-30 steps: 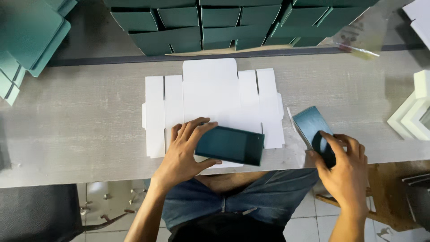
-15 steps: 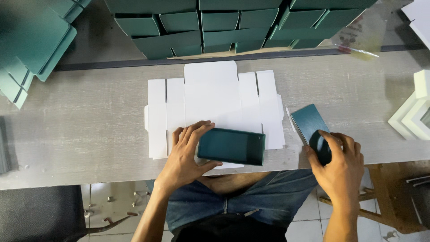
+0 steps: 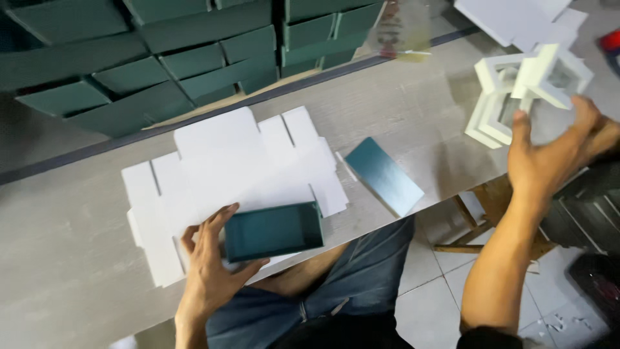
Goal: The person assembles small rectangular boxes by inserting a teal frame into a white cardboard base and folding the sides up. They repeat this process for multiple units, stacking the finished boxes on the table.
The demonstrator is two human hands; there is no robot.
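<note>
A flat unfolded carton sheet (image 3: 239, 174) lies on the table (image 3: 64, 258); a small box (image 3: 274, 231) sits on its near edge, the left hand (image 3: 210, 271) at its left end; a loose panel (image 3: 383, 176) lies right of the sheet; stacked boxes (image 3: 161, 58) stand behind; folded frames (image 3: 516, 97) sit far right, the right hand (image 3: 549, 155) beside them.

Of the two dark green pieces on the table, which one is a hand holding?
The dark green box lying on the white cardboard blank, gripped by the left hand. The flat green piece lies untouched at the table edge.
</note>
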